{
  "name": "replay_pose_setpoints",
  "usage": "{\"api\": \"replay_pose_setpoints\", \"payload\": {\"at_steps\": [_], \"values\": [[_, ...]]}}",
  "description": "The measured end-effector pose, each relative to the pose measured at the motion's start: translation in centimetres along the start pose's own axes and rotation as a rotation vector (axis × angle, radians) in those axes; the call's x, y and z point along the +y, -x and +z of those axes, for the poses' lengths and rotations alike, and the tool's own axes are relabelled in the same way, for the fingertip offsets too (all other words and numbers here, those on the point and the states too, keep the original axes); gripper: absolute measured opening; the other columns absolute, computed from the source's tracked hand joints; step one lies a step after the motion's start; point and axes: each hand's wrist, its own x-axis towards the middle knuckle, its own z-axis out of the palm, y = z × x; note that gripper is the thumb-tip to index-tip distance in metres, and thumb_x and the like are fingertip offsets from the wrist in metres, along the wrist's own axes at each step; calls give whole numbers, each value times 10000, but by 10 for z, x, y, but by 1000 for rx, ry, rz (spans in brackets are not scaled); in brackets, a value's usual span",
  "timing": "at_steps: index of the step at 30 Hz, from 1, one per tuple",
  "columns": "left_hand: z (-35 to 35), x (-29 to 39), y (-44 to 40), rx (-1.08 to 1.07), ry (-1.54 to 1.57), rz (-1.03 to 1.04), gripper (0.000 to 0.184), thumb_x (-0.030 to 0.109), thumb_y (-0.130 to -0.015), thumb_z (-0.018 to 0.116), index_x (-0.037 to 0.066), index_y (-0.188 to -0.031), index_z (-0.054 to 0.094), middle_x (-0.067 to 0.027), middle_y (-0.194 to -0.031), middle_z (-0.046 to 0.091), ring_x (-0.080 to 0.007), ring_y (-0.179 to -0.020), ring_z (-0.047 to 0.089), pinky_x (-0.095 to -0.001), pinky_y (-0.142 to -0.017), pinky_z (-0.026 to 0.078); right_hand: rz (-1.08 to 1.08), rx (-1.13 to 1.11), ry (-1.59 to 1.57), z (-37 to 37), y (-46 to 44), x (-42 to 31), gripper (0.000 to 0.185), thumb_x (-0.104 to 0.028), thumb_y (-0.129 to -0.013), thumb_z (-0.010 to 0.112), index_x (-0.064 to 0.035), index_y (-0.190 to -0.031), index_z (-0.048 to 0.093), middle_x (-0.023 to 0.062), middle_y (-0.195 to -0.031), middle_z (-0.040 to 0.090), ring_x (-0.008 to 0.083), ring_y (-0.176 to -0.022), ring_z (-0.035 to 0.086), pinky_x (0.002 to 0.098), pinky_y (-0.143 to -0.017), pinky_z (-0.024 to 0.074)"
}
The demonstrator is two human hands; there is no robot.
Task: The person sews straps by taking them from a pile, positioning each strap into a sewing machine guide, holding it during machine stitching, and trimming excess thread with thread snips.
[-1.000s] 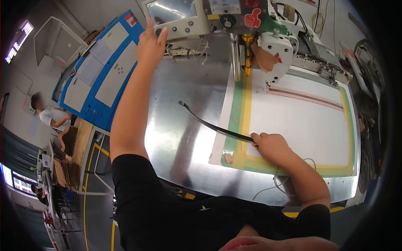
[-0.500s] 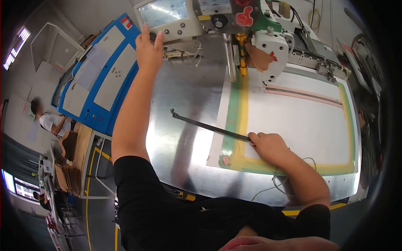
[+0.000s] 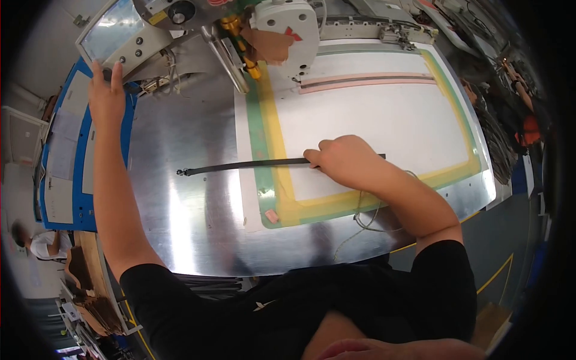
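Observation:
My left hand is raised to the control panel at the upper left. Two of its fingers stretch up, spread apart, beside a dark round knob, and nothing shows in its grasp. My right hand is closed around a narrow black strip above the white sheet. The strip runs left past the taped border, out over the metal table, ending in a small knobby dark piece. Its other end pokes out just right of my hand. A pink-edged strip with a black line lies across the upper part of the sheet.
A sewing machine head with a gold cylinder stands over the shiny metal table. Green and yellow tape borders the white sheet. A looped cord lies by my right forearm. Another person is at the far left.
The view has swung, so the machine and table appear further left. The black strip now lies nearly level instead of slanting. My left hand stays at the panel, my right hand still on the strip.

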Motion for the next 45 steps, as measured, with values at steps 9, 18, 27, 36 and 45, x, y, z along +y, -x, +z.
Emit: {"api": "replay_pose_setpoints", "payload": {"at_steps": [9,18,27,36,45], "values": [[-7,9,15,61,65,-11,729,591,-1039,535,71,-1548,503,-243,-1437,588,-403,-1324,579,-450,-1094,469,61,47,137,-11,21,45,168,-190,-928,685,-147,-1080,742,101,-801,672,316,-755,706,438,-677,553],[19,73,220,-784,591,225,443,251,-925,785,13,-1282,676,-193,-1269,678,-384,-1177,654,-431,-1033,507,362,137,298,-25,76,131,194,-165,-928,697,-111,-1113,715,128,-923,653,343,-852,700,464,-746,556],[60,136,226,-848,502,476,319,191,-912,763,8,-1154,664,-163,-1065,678,-356,-1010,649,-433,-879,513,236,232,92,-18,27,101,250,-211,-945,708,-88,-1163,706,130,-1025,644,349,-901,698,465,-775,565],[102,226,194,-887,690,100,235,202,-1010,666,-5,-1118,642,-235,-948,713,-434,-882,687,-493,-801,529,324,384,219,1,-24,112,336,-82,-913,640,-89,-1249,634,119,-1130,637,333,-857,715,441,-723,589],[147,226,200,-878,738,231,299,240,-1002,694,-8,-1163,654,-179,-973,707,-334,-857,653,-406,-816,526,-143,396,239,9,-85,150,370,-80,-832,665,-155,-1194,648,39,-887,638,282,-780,683,400,-657,547]]}}
